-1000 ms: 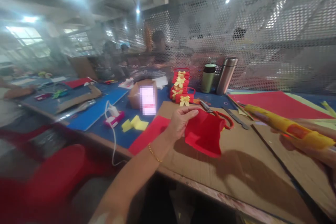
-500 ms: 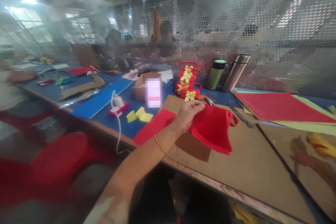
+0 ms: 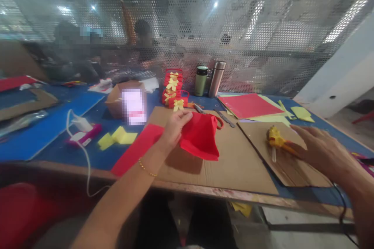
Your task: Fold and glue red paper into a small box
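Note:
My left hand [image 3: 177, 126] is closed, thumb and fingers pinching the upper left corner of a red felt piece [image 3: 198, 136]. The piece hangs slightly curved above a cardboard sheet [image 3: 233, 163], casting a shadow. An orange-red loop [image 3: 219, 123] shows at its right edge; whether it belongs to the scissors [image 3: 199, 108] behind I cannot tell. At the right, my right hand [image 3: 318, 149] is beside a yellow glue gun [image 3: 275, 139], fingers stretched out and thumb apart around its handle end. The gun's clear-looking tip points down over a smaller cardboard piece [image 3: 309, 175].
Small red bags with yellow bows [image 3: 173, 85] stand at the back beside a green bottle [image 3: 201, 81] and a steel flask [image 3: 217, 79]. Red sheets [image 3: 251, 106], yellow scraps [image 3: 119, 136] and a purple power strip [image 3: 87, 134] lie around. A mesh partition [image 3: 263, 46] rises behind.
My view has turned right, bringing the right hand and glue gun fully into sight. The left hand still holds the red felt piece above the cardboard.

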`<state>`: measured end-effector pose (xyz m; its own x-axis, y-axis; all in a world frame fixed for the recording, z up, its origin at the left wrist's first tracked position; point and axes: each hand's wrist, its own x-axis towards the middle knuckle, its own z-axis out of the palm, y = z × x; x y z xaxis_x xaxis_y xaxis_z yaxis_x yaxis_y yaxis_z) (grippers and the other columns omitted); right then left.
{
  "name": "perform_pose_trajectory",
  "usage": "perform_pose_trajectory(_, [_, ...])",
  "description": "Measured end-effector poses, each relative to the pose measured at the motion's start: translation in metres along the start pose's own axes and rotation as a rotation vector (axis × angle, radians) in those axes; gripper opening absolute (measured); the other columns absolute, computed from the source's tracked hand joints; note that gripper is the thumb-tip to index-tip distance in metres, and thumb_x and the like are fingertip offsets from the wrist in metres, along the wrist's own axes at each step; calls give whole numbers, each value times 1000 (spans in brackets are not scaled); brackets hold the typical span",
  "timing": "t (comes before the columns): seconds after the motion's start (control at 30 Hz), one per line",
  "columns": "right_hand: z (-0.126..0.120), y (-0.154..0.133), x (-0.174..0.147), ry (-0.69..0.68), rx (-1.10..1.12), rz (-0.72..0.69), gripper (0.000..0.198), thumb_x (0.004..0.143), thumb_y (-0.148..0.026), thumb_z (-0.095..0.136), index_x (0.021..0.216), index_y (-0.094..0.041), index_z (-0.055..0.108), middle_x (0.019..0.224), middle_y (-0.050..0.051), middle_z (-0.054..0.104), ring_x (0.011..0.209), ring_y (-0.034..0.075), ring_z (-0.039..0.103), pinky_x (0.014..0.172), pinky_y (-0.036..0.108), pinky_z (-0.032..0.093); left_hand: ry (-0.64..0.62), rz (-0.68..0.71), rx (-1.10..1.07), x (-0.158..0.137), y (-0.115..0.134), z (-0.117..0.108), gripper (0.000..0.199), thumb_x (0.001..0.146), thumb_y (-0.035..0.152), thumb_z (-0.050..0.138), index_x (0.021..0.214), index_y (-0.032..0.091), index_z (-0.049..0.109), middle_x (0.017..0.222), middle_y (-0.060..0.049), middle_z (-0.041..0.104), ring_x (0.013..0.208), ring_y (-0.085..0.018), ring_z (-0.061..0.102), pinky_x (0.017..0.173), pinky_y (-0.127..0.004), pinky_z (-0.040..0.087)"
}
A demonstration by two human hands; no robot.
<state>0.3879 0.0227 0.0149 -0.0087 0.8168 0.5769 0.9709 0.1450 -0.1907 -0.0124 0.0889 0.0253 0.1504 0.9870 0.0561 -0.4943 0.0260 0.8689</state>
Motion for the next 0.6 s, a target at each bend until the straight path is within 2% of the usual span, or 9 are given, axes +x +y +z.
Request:
perform_pose_trajectory(0.03, [-5,-21,5,-10,54,-63,37,91,-59,59,101,-27,74,104,20,75,89,35,71,75,49,52,-4,-5,1,0,1,1,25,70,30,89,81,18,71,74,-1,74,68,-14,70,73,-28,57])
perform_pose_trajectory(0.1, [-9,-69,18,3,260,-141,35,94,-54,57,107,-27,74,98,13,76,85,29,71,75,43,53,-14,-14,-4,-1,2,2,28,68,31,90,84,18,71,76,-2,76,71,-15,72,76,-30,58])
perform_pose_trajectory(0.2, [1,-137,44,-149,573,-233,30,93,-48,61,107,-25,75,96,7,78,79,21,69,73,35,54,-21,-18,-13,-1,3,2,37,61,31,94,86,17,71,78,-1,76,72,-15,72,79,-29,59])
perform_pose_trajectory(0.27, [19,-167,59,-290,761,-286,31,89,-48,64,102,-23,77,91,6,78,78,20,68,72,33,52,-1,-2,-16,1,2,1,41,57,32,96,85,17,70,76,0,75,70,-13,71,76,-27,58])
perform_pose_trajectory(0.33, [40,-182,68,-410,930,-238,33,85,-52,67,87,-21,75,80,5,75,73,19,65,68,32,51,37,21,10,3,1,-1,40,57,32,95,82,18,68,71,3,72,65,-11,68,70,-25,56])
perform_pose_trajectory(0.47, [73,-182,65,-383,1118,-71,37,80,-55,72,70,-19,69,67,1,64,65,15,55,64,29,46,63,21,125,6,-4,-4,39,62,35,93,82,17,66,65,4,68,58,-10,64,62,-23,52])
perform_pose_trajectory(0.6, [83,-177,52,-376,1202,34,41,78,-59,73,69,-20,69,68,1,64,66,15,55,63,29,45,57,19,177,4,-9,-5,37,66,38,92,82,18,65,64,4,66,60,-12,65,64,-24,53])
